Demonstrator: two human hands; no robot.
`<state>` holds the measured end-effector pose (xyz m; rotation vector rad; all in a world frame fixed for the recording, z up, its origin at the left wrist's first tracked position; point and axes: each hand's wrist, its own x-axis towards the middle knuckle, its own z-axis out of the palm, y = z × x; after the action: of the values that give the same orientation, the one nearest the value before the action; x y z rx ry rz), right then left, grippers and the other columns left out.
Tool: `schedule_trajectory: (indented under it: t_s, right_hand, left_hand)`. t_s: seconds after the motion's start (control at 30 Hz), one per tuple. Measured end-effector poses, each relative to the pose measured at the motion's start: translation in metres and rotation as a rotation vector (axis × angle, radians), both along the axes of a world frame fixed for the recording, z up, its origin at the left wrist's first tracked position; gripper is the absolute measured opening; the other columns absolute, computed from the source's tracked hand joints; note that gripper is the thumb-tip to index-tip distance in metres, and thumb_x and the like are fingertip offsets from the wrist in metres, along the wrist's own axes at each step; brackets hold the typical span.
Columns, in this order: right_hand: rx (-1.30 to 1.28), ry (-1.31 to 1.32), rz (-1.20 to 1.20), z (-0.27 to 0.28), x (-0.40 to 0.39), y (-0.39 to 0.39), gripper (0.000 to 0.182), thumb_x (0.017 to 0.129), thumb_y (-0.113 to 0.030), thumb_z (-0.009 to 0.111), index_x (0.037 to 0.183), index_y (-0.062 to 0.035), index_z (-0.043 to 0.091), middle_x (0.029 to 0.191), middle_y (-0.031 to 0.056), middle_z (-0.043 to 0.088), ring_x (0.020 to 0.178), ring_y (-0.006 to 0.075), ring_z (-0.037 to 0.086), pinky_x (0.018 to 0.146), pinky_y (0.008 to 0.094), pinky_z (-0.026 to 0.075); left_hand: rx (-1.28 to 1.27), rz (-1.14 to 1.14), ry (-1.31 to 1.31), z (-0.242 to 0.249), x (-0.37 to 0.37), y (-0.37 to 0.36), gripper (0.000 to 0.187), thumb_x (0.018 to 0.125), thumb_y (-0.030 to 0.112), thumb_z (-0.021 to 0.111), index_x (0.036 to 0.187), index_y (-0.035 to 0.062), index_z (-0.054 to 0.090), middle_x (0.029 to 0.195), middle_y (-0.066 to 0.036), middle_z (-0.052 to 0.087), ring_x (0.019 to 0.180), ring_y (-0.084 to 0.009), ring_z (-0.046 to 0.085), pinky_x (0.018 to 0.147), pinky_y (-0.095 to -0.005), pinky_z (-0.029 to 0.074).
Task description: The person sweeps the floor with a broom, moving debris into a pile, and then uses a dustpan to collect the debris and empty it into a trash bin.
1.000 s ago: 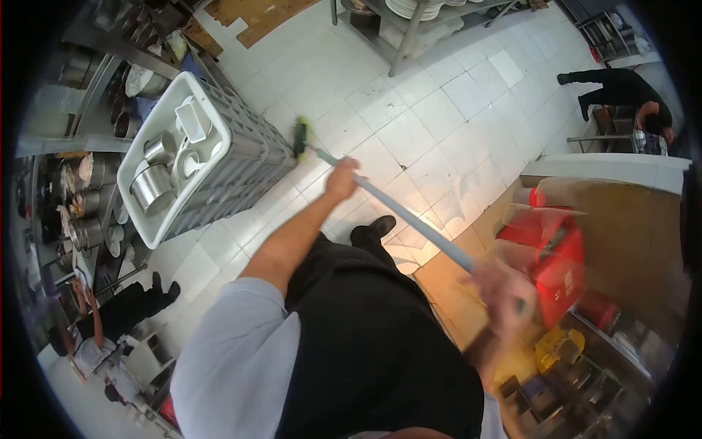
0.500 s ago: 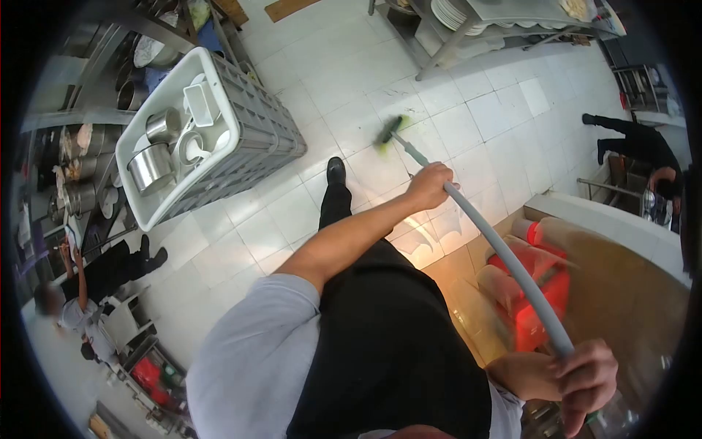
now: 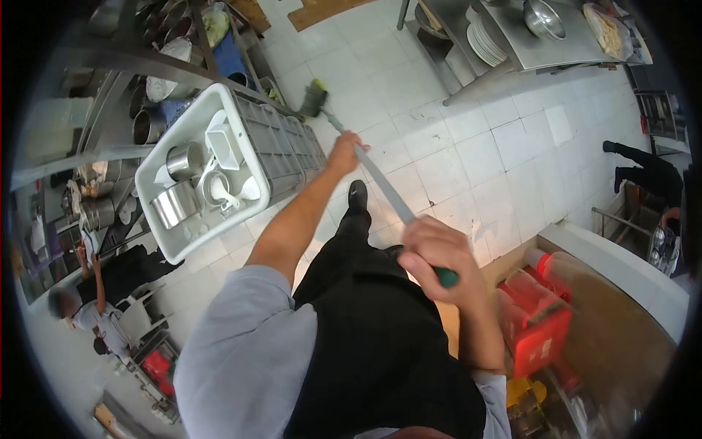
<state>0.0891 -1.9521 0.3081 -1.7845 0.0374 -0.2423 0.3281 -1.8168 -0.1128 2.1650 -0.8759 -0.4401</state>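
A long-handled broom [image 3: 385, 184] runs slantwise ahead of me, its grey pole ending in a green cap near my body. My left hand [image 3: 344, 152] is wrapped round the lower pole, fairly close to the brush. Higher up, my right hand [image 3: 441, 256] grips the pole just below the green end. On the tiled floor, the dark and green brush head [image 3: 314, 98] is by the foot of the metal shelving, beyond the far corner of the tall grey crate.
A white tub [image 3: 255, 192] of metal pots and white containers tops the grey crate [image 3: 274, 135] at left. A steel table [image 3: 504, 44] with plates stands ahead right. Red containers [image 3: 541, 344] are on my right. One person [image 3: 99, 300] is at far left, another [image 3: 654, 172] at far right.
The brush head has swept left across the floor, toward the shelving. My left hand moved left with the pole; my right hand came inward and forward from the lower right.
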Motion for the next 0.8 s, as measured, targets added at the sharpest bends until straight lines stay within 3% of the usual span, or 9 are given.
schedule_trajectory:
  t_s: [0.2,0.27,0.43,0.47,0.5,0.57,0.6,0.67,0.8]
  right_hand:
    - [-0.066,-0.096,-0.462,0.102,-0.008,-0.029,0.049,0.092,-0.03,0.075,0.06,-0.0014,0.052,0.054,0.008,0.049,0.049,0.0274,0.055,0.051,0.0386,0.046]
    - [-0.097,-0.193,-0.352,0.121,-0.037,-0.057,0.055,0.095,-0.039,0.077,0.059,-0.0049,0.053,0.052,0.0044,0.051,0.048,0.0242,0.056,0.047,0.0365,0.049]
    - [-0.114,-0.38,-0.171,0.157,-0.084,-0.089,0.062,0.102,-0.053,0.069,0.062,-0.0091,0.05,0.061,0.0027,0.061,0.056,0.0235,0.064,0.046,0.0339,0.055]
    - [-0.128,-0.401,-0.186,0.153,-0.087,-0.087,0.063,0.102,-0.054,0.068,0.062,-0.0085,0.05,0.062,0.003,0.062,0.057,0.0241,0.064,0.046,0.0338,0.055]
    - [-0.157,-0.367,-0.279,0.139,-0.081,-0.083,0.053,0.101,-0.043,0.065,0.065,-0.0054,0.052,0.065,0.0061,0.063,0.061,0.0268,0.065,0.051,0.0361,0.055]
    - [-0.306,-0.044,-0.638,0.086,-0.049,-0.059,0.034,0.098,-0.019,0.06,0.071,0.0008,0.057,0.07,0.0122,0.064,0.069,0.0323,0.067,0.062,0.0408,0.055]
    - [-0.281,0.041,-0.642,0.055,-0.03,-0.055,0.026,0.096,-0.008,0.058,0.074,0.0039,0.059,0.072,0.0152,0.065,0.073,0.035,0.068,0.067,0.0432,0.055]
    - [-0.086,0.038,-0.459,0.01,-0.009,-0.065,0.024,0.095,-0.005,0.059,0.075,0.0075,0.058,0.078,0.0166,0.064,0.082,0.0341,0.067,0.073,0.0407,0.053]
    - [-0.055,0.066,-0.739,0.046,-0.037,-0.054,0.031,0.094,-0.011,0.064,0.069,0.0053,0.055,0.07,0.0134,0.058,0.072,0.0331,0.064,0.068,0.0418,0.051]
  left_hand:
    - [-0.316,-0.247,0.213,0.091,-0.115,-0.117,0.024,0.092,0.02,0.078,0.084,0.0018,0.065,0.088,-0.017,0.061,0.093,-0.04,0.061,0.085,-0.0473,0.05]
    - [-0.346,-0.436,0.257,0.117,-0.124,-0.146,0.024,0.09,0.021,0.079,0.083,0.0034,0.065,0.089,-0.014,0.062,0.092,-0.0385,0.062,0.083,-0.0474,0.05]
    - [-0.551,-0.33,0.151,0.209,-0.103,-0.179,0.023,0.088,0.018,0.083,0.081,0.0043,0.065,0.087,-0.012,0.063,0.091,-0.0355,0.062,0.08,-0.0464,0.049]
    - [-0.508,-0.28,0.156,0.196,-0.091,-0.188,0.023,0.087,0.017,0.083,0.081,0.0043,0.065,0.089,-0.011,0.064,0.092,-0.0341,0.063,0.081,-0.0457,0.05]
    - [-0.484,-0.218,0.137,0.181,-0.073,-0.199,0.027,0.085,0.019,0.084,0.074,0.0055,0.063,0.088,-0.013,0.063,0.092,-0.0363,0.063,0.084,-0.0454,0.05]
    - [-0.364,-0.158,0.046,0.129,-0.032,-0.214,0.021,0.09,0.018,0.078,0.083,0.0045,0.064,0.092,-0.014,0.064,0.101,-0.0376,0.062,0.087,-0.0456,0.051]
    - [-0.298,-0.143,0.044,0.089,-0.013,-0.222,0.018,0.092,0.017,0.076,0.087,0.0046,0.063,0.097,-0.014,0.065,0.105,-0.0383,0.061,0.09,-0.0464,0.052]
    - [-0.079,-0.294,-0.016,0.041,0.011,-0.22,0.019,0.091,0.019,0.077,0.085,0.0052,0.065,0.098,-0.014,0.067,0.098,-0.0393,0.064,0.091,-0.0469,0.052]
    - [-0.236,-0.527,0.052,0.045,-0.064,-0.23,0.022,0.091,0.021,0.076,0.079,0.0062,0.066,0.094,-0.016,0.067,0.095,-0.0397,0.064,0.091,-0.0496,0.052]
